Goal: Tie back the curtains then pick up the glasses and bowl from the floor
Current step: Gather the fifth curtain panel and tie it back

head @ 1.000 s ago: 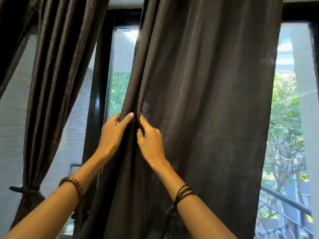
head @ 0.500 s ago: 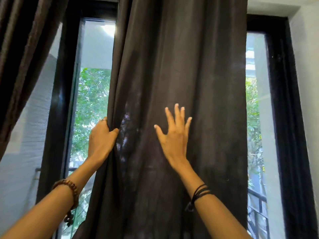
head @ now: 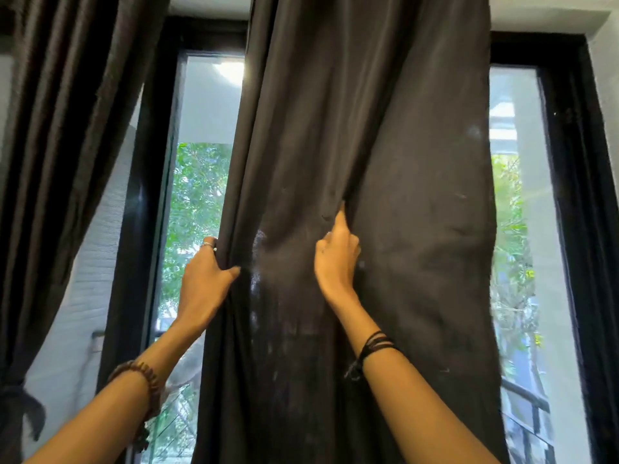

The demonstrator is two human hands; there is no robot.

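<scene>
A dark curtain (head: pixel 385 162) hangs loose in the middle of the window. My left hand (head: pixel 204 283) grips its left edge, thumb in front and fingers wrapped behind the cloth. My right hand (head: pixel 336 254) is on the front of the same curtain, fingers curled into a vertical fold with one finger pointing up. A second dark curtain (head: pixel 63 135) at the left is gathered and tied low with a band (head: pixel 15 393). No glasses or bowl are in view.
Black window frames (head: pixel 144 195) stand behind the curtains, with trees and a balcony railing (head: pixel 526 396) outside. A white wall (head: pixel 606 61) borders the window on the right.
My right hand, flat and spread on the cloth half a second ago, has curled into a fold. The left hand keeps its grip on the edge. The view has shifted left.
</scene>
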